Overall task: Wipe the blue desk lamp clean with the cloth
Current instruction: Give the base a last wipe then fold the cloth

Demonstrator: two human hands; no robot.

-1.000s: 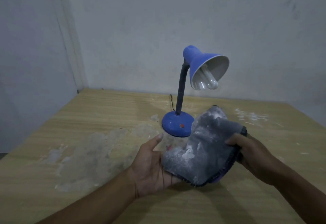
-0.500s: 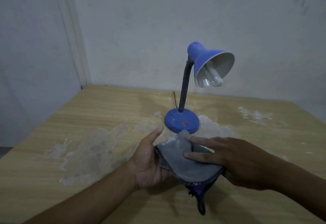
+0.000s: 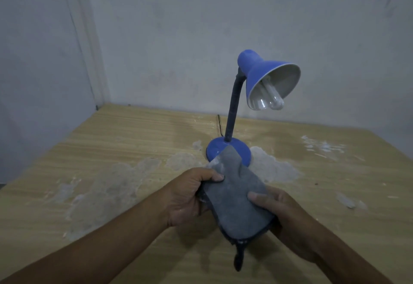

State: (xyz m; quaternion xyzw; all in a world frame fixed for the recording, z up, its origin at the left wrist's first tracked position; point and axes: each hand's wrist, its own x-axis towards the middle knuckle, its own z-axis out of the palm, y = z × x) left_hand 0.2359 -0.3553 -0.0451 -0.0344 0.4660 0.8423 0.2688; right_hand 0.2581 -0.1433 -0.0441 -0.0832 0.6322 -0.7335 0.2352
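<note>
1. The cloth [image 3: 237,196] is now gripped from both sides: the left hand [image 3: 187,196] has curled round its left edge, where before it lay open beneath.
2. The right hand [image 3: 281,214], earlier laid flat on top, now pinches the right edge with the thumb over it.
3. The cloth has been folded narrower; a dark tail hangs below the hands.
4. The lamp [image 3: 257,95] stands just beyond the hands, untouched, its base partly hidden by the cloth's tip.

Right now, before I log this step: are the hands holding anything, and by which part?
Both hold the grey cloth: the left hand grips its left edge, the right hand its right edge, thumb on top. The lamp is untouched.
</note>
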